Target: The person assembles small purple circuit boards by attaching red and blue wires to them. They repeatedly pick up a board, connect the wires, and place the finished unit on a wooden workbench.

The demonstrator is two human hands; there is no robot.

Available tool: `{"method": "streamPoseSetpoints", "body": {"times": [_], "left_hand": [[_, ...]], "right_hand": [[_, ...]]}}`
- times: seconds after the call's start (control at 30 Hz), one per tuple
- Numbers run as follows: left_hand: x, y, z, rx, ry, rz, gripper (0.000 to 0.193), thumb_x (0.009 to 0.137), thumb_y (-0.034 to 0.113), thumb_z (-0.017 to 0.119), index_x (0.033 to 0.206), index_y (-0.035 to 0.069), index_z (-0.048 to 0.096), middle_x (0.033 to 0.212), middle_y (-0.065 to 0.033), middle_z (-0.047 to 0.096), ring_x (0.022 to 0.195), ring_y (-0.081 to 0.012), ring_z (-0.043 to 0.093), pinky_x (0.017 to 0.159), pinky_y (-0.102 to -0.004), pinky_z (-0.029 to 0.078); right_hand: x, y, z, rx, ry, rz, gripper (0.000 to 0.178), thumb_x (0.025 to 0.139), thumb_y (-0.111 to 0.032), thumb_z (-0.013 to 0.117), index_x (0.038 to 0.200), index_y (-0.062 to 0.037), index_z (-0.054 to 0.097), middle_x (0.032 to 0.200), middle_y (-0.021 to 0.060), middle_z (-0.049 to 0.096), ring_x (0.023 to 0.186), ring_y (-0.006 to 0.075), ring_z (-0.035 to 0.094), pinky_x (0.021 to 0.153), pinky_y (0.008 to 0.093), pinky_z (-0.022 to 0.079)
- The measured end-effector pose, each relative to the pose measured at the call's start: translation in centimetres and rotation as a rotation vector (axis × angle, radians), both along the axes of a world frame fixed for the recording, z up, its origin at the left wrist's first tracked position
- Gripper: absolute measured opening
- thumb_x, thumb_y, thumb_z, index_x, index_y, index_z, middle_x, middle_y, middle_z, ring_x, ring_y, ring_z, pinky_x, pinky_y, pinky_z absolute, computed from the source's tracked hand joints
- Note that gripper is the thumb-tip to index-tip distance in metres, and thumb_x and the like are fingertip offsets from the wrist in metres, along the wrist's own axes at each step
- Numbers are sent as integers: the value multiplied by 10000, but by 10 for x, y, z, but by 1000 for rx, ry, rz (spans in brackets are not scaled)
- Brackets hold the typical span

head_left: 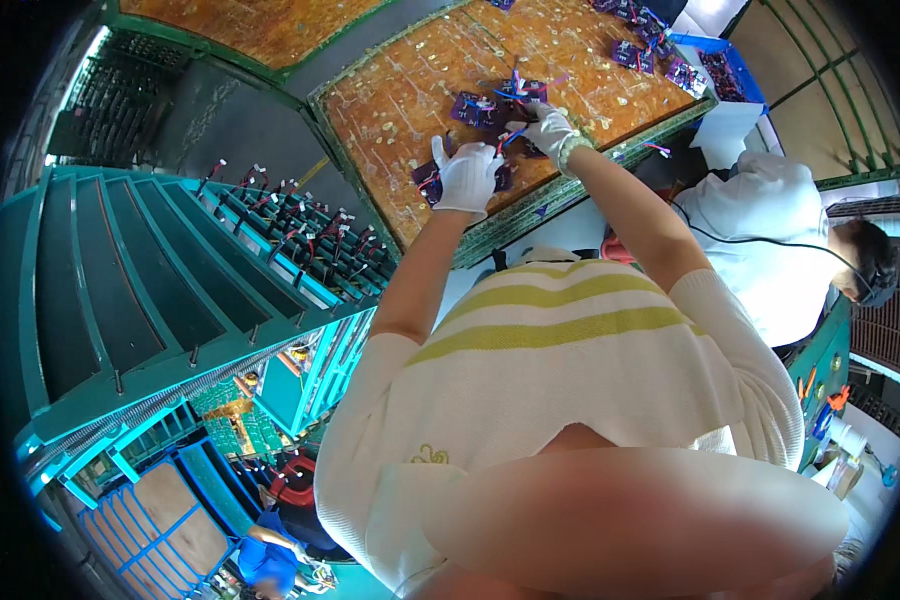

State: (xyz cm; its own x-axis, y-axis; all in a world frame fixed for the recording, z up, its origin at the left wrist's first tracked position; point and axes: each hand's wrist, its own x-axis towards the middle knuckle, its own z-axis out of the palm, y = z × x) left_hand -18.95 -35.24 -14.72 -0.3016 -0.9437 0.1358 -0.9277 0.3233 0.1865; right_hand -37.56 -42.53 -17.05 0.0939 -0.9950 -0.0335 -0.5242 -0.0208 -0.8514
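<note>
On the worn wooden tabletop [400, 95], my left hand [466, 180] in a white glove is over a small purple circuit board [426, 183]. One finger sticks out at its left; the other fingertips are bent together beside some wires, and what they grip is hidden. My right hand [552, 130], also gloved, reaches in from the right with its fingers closed on thin red and blue wires [513, 135]. These wires run between the two hands. Just beyond lie more purple boards [473, 108] with wires and white connectors attached.
More wired boards [632, 56] lie at the table's far right, near a blue bin [725, 75] of parts. A green metal edge [510, 220] borders the table. A teal rack [160, 280] with wired pieces stands left. One person [760, 230] sits right; another [270, 550] is lower left.
</note>
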Motion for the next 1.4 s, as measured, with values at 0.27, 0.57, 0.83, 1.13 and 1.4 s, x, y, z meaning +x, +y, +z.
{"method": "streamPoseSetpoints", "body": {"times": [0.27,0.57,0.83,1.13,1.4], "left_hand": [[30,-1,-21,-364,23,82,248,874,338,560,908,113,658,875,-56,679,892,-210,628,1073,-579,189],[19,38,85,74,-281,168,572,858,559,512,1121,69,644,993,-116,686,1038,-229,616,1052,-676,79],[-16,74,127,263,1371,-212,1046,724,239,786,1492,110,87,1406,-179,341,1180,-273,505,973,-461,438],[-6,86,144,-332,861,-516,629,668,28,711,1263,56,511,1316,-163,454,1143,-336,504,940,-408,454],[-31,113,188,-596,315,-810,483,681,135,752,1143,187,620,1092,-134,557,861,-314,610,829,-402,516]], "right_hand": [[-63,4,-17,-201,0,419,246,849,-172,662,1052,-33,658,921,136,647,817,254,606,751,322,470],[-47,77,153,-344,110,212,179,892,-198,559,1031,-86,572,958,64,668,844,224,647,748,309,491],[-1,99,168,-227,-398,196,370,991,-359,425,1005,-24,580,990,93,646,860,197,599,789,298,467],[-74,112,187,783,-1209,483,598,934,-553,428,1184,-21,540,1161,116,611,1001,284,624,804,412,541],[-117,213,183,350,-497,892,345,922,-245,553,1170,-8,591,815,49,602,595,97,551,565,217,443]]}}
